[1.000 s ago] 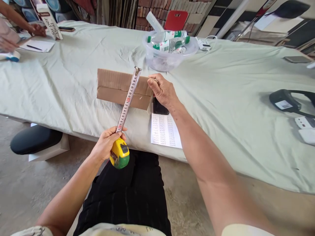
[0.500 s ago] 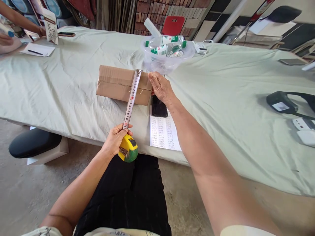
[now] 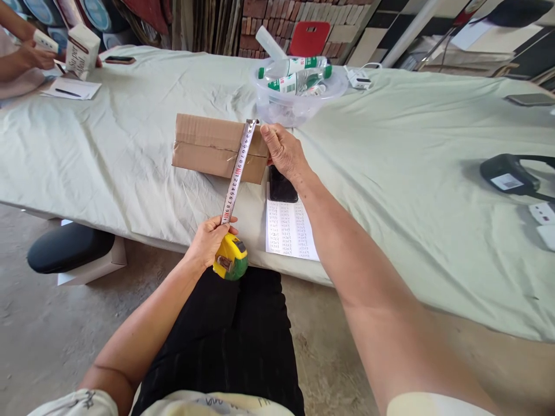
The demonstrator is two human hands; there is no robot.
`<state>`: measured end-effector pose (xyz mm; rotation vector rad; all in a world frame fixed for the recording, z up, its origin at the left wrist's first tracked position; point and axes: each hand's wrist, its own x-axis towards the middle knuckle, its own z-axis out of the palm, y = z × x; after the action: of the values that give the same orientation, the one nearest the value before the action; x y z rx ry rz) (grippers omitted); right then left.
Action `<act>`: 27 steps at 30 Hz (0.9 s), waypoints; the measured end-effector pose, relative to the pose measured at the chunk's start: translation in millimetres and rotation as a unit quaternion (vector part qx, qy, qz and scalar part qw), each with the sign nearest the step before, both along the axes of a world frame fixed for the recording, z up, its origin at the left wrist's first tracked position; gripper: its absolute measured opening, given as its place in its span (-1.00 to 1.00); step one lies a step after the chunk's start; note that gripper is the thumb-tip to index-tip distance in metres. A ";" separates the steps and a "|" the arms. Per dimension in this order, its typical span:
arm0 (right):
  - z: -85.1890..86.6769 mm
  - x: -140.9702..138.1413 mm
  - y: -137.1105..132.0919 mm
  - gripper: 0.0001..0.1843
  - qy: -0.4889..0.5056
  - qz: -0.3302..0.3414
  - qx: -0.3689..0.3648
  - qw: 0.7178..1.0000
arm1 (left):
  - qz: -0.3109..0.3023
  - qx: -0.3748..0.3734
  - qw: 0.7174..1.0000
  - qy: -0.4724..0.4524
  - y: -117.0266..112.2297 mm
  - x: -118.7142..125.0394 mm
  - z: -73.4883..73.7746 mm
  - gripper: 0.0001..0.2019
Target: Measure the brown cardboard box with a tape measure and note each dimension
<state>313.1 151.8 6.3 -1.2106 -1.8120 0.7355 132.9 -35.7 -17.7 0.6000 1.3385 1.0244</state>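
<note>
While our left hand (image 3: 212,240) was closed around the yellow-and-green tape measure (image 3: 230,263), with the thumb on the tape (image 3: 237,170) where it left the case, the likeliest trouble, as we judged it, was the hook (image 3: 252,122) slipping off the far top edge of the box (image 3: 208,147). The tape was drawn out taut and hung in the air between the table edge and the box. A slight twist of the wrist or a harder pull could have freed the hook and sent the tape snapping back towards our fingers. The box sat on a loose, creased cloth (image 3: 130,144), so a pull might also have dragged it towards us. The tape ran slantwise over the box's right part rather than square to its edges, which we thought could spoil a reading.

Our right hand (image 3: 284,153) was curled over the right end of the box, fingertips just beside the hook. We could not tell whether they pinched the hook itself. The case lay off the table, above our lap, well apart from the box. A phone (image 3: 281,188) and a printed sheet (image 3: 289,228) lay under our right wrist, and a clear bowl (image 3: 299,98) of bottles stood just behind the box
</note>
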 end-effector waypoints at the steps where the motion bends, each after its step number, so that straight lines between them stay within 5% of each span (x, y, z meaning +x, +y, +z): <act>1: 0.4 -0.3 -1.1 -0.21 -0.006 -0.004 -0.006 1.000 | 0.000 -0.003 1.000 -0.003 0.3 0.1 0.2 -0.86; 9: -4.4 -3.0 -1.7 -0.32 0.008 -0.017 0.048 0.999 | -0.005 0.064 0.996 -0.064 -7.7 -7.5 -5.8 -0.76; 15: 6.0 5.3 -49.1 -0.28 -0.065 -0.038 0.043 0.996 | 0.052 0.127 0.988 -0.071 1.3 -20.5 -2.8 -0.78; 20: -9.2 72.1 -70.5 -0.45 -0.052 -0.108 0.058 0.991 | 0.047 0.134 0.988 -0.053 6.1 -20.9 0.3 -0.82; 27: -60.9 173.5 -104.4 -0.58 -0.338 -0.165 0.016 0.926 | -0.100 0.056 0.987 -0.117 -0.3 14.9 8.8 -0.86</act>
<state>486.6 47.4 -54.6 -1.8424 -2.0481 0.0819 147.9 -35.9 -8.9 0.6629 0.9996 0.9780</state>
